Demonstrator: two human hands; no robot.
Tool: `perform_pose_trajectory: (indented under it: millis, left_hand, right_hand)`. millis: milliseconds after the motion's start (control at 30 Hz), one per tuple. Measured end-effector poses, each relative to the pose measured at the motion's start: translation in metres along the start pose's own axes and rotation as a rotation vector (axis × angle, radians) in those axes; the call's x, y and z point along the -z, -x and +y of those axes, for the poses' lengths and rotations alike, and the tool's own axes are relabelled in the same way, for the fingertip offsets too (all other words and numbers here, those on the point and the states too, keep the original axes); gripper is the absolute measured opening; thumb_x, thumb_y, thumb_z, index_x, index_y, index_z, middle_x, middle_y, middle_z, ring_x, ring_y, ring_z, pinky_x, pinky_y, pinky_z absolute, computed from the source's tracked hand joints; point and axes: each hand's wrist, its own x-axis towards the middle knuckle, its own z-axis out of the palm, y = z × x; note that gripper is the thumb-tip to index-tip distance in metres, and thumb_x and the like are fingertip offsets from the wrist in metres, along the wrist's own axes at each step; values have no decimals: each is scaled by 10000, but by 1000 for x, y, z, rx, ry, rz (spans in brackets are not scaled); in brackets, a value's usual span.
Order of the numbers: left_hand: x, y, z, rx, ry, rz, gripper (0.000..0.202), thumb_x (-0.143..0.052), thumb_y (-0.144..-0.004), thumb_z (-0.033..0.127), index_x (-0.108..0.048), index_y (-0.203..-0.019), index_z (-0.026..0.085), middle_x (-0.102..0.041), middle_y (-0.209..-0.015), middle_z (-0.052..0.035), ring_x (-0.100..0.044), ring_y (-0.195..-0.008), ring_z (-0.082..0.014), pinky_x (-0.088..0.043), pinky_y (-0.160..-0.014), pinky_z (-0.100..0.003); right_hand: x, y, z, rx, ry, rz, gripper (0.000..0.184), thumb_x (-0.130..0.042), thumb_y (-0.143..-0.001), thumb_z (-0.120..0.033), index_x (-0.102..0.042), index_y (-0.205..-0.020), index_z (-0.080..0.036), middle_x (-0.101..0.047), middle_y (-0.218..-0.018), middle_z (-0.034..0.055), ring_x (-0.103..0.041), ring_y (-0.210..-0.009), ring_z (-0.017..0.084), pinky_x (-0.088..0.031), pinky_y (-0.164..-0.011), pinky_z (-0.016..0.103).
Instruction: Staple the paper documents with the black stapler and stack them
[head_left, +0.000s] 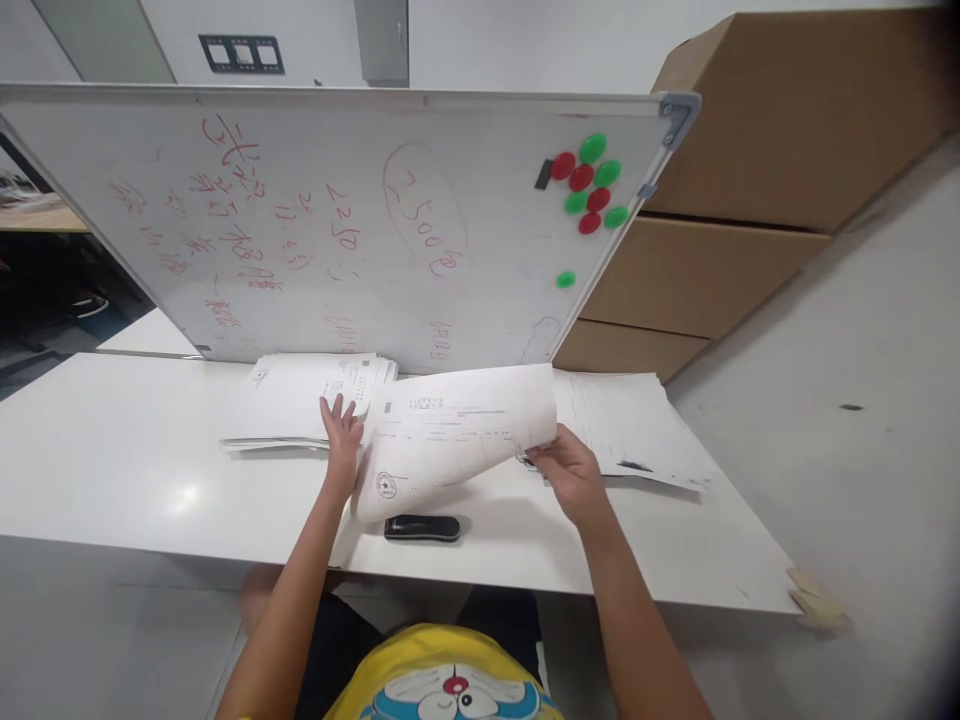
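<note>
My right hand (pixel 571 470) pinches the right edge of a printed sheet of paper (pixel 457 425). The sheet is lifted and curved, with a round star stamp near its lower left corner. My left hand (pixel 343 432) has its fingers spread at the right part of the left paper stack (pixel 296 400), close to the lifted sheet's left edge; whether it presses on the stack I cannot tell. A black stapler (pixel 421 528) lies on the table just below the sheet. Another paper stack (pixel 630 425) lies to the right, partly hidden behind my right hand and the sheet.
A whiteboard (pixel 495 200) with red writing stands upright behind the papers on the white table (pixel 135 450). Red and green round magnets (pixel 581 178) cluster at its right. Cardboard boxes (pixel 757 130) are piled behind it, and a wall (pixel 840 400) borders the right side.
</note>
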Motion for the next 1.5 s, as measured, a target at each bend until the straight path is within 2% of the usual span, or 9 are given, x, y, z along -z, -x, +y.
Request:
perform_pose_trajectory:
  millis: [133, 233, 500, 733, 933, 1067, 1133, 1267, 1500]
  left_hand:
    - [14, 15, -6, 48, -173, 6, 644, -583, -812, 532, -391, -1345, 225, -558, -1224, -137, -568, -1110, -261, -465, -930, -431]
    - [20, 42, -15, -107, -328, 201, 459, -616, -800, 481, -514, -1140, 190, -591, -1028, -95, -591, -969, -235, -493, -848, -406]
    - [11, 71, -47, -298, -279, 319, 470, -519, -841, 558, -409, -1121, 196, -522, -1019, -84, -571, -929, -202, -491, -796, -367]
    - [4, 64, -22, -349, -214, 276, 440, -565, -852, 466, -388, -1165, 212, -547, -915, -42, -589, -781, -144, -501, -686, -277]
    - [-26, 69, 26, -295, -358, 48, 653, -532, -893, 371, -196, -1436, 235, -505, -1248, -156, -561, -1115, -226, -505, -863, -349]
    - [-36, 90, 64, -437, -457, 35, 715, -483, -912, 297, -58, -1485, 256, -390, -1396, -163, -384, -1317, -279, -387, -1028, -485]
    - [-36, 99, 69, -510, -624, -181, 683, -506, -893, 295, -155, -1477, 244, -336, -1452, -157, -278, -1374, -323, -330, -1063, -531]
    - [-28, 112, 39, -576, -940, -756, 583, -510, -880, 246, -312, -1427, 199, -539, -1284, -151, -452, -1242, -326, -417, -976, -504]
    - [-22, 118, -11, -636, -1026, -722, 520, -388, -897, 78, -332, -1404, 178, -623, -1110, -142, -609, -992, -251, -497, -815, -416]
  right_hand:
    - [-13, 5, 40, -76, -123, 245, 241, -684, -730, -406, -633, -887, -231, -689, -866, 29, -602, -899, 247, -449, -844, 369]
    - [-15, 24, 71, -169, -151, 299, 334, -706, -710, -395, -628, -987, -225, -703, -979, 57, -602, -967, 271, -442, -880, 396]
    - [3, 23, 77, -150, -122, 177, 365, -731, -697, -448, -648, -970, -220, -700, -993, 62, -602, -983, 260, -436, -905, 391]
    - [10, 29, 85, -137, -13, 205, 382, -672, -758, -469, -630, -1040, -214, -710, -981, 81, -632, -918, 269, -474, -837, 403]
    - [29, 50, 84, -156, 191, 352, 350, -637, -757, -493, -680, -923, -188, -728, -872, 67, -638, -846, 267, -482, -760, 364]
    - [73, 69, 82, -194, 121, 601, 347, -694, -696, -445, -687, -926, -186, -738, -865, 66, -653, -876, 264, -488, -775, 356]
    - [100, 82, 82, -290, 19, 597, 374, -742, -630, -415, -696, -931, -197, -746, -873, 65, -666, -881, 264, -498, -803, 373]
    - [138, 115, 84, -626, -56, 369, 408, -796, -567, -370, -719, -933, -206, -759, -870, 77, -692, -805, 280, -528, -753, 400]
    - [145, 144, 83, -776, 128, 325, 392, -758, -559, -396, -723, -901, -207, -762, -805, 69, -694, -744, 301, -533, -635, 375]
